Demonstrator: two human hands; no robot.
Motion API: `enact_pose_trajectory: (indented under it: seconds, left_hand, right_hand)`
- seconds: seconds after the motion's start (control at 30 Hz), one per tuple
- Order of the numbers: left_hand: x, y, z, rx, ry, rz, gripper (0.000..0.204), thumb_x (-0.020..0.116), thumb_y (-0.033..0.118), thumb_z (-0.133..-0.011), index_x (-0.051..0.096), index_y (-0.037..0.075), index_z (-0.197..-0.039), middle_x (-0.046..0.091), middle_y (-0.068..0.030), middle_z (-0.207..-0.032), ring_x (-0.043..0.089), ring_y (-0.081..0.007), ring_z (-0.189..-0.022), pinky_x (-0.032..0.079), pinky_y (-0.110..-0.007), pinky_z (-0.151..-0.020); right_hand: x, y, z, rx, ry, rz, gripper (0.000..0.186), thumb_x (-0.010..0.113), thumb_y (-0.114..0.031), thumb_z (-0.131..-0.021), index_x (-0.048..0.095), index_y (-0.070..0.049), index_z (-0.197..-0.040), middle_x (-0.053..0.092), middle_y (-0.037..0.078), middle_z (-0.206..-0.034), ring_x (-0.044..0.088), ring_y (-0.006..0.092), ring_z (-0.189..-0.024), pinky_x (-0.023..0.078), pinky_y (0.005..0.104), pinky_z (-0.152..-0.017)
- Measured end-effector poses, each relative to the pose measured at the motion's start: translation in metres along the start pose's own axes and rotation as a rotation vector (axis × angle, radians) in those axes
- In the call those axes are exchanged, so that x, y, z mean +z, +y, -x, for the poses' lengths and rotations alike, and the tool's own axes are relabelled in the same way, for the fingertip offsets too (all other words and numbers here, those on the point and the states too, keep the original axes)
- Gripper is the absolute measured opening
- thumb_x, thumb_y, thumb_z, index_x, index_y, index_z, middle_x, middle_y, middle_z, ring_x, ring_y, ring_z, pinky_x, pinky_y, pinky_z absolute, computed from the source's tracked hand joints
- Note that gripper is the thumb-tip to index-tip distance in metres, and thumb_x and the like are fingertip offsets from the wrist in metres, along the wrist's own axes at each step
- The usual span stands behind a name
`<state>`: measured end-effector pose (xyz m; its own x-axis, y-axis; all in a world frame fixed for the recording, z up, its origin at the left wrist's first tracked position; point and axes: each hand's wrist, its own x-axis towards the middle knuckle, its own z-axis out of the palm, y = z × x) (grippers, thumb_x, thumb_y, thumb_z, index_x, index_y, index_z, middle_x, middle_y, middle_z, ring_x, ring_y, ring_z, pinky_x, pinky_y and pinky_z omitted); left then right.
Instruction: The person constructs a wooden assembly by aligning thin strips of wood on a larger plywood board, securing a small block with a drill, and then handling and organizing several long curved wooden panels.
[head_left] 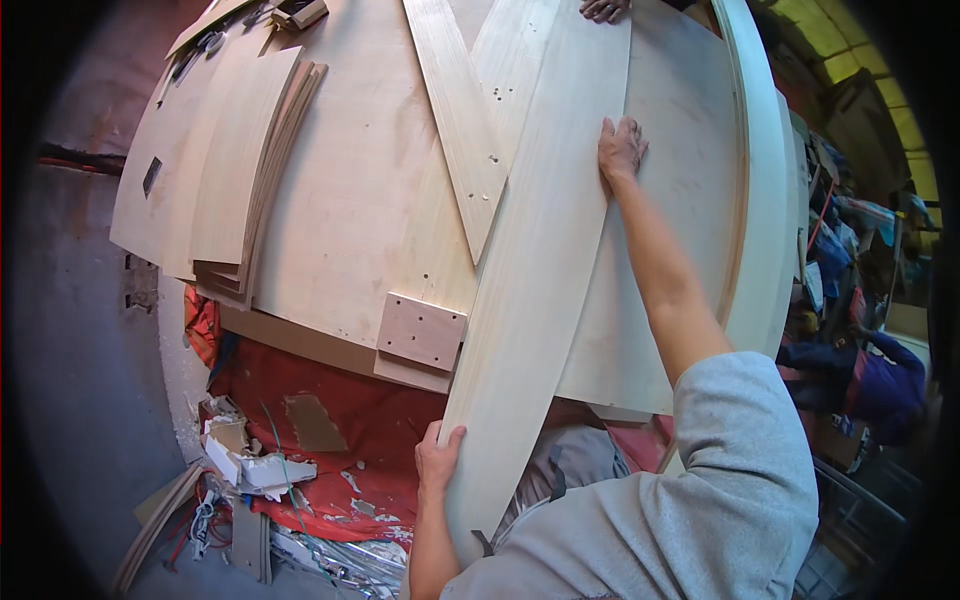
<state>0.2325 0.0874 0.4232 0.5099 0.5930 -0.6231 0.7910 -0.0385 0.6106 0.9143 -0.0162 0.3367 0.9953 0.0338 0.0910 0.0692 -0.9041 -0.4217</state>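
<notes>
A long pale wooden board (545, 210) runs from near my body to the far edge of the workbench, tilted to the right. My left hand (437, 460) grips its left edge close to the near end, thumb on top. Farther out, my right hand (622, 150) is closed over its right edge. Another person's hand (605, 9) rests on the board's far end. Left of the long board lies a narrower board (450, 110) with a pointed near end and a few dark holes. A small square wooden block (422, 330) with several holes sits beside the long board.
Thin wooden panels (243, 160) are stacked on the left of the large plywood top (350, 170). Tools (208, 45) lie at the far left. Upright boards (755, 200) line the right side. Red sheeting and scraps (310, 440) lie below. Another person (880, 385) is at the far right.
</notes>
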Motion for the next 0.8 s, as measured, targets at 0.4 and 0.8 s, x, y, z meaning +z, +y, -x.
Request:
enact_pose_trajectory:
  seconds: [0.4,0.8]
  left_hand:
    - [-0.027,-0.085,0.069,-0.001,0.035,0.063,0.042,0.083,0.043,-0.095,0.077,0.006,-0.115,0.081,-0.0212,-0.098,0.08,-0.0386,-0.094,0.061,-0.046,-0.082]
    - [-0.048,-0.164,0.125,-0.039,0.05,0.105,0.042,0.085,0.039,-0.092,0.078,0.001,-0.11,0.081,-0.0191,-0.092,0.079,-0.0296,-0.085,0.06,-0.042,-0.078]
  right_hand:
    - [-0.016,0.007,0.116,-0.053,0.056,0.021,0.065,0.044,-0.05,-0.113,0.05,0.0,-0.154,0.047,0.019,-0.166,0.035,0.0356,-0.16,0.02,0.0596,-0.132]
    - [-0.031,0.01,0.222,-0.043,0.017,-0.015,0.065,0.046,-0.047,-0.113,0.043,0.002,-0.157,0.043,0.022,-0.168,0.03,0.0394,-0.162,0.015,0.059,-0.134]
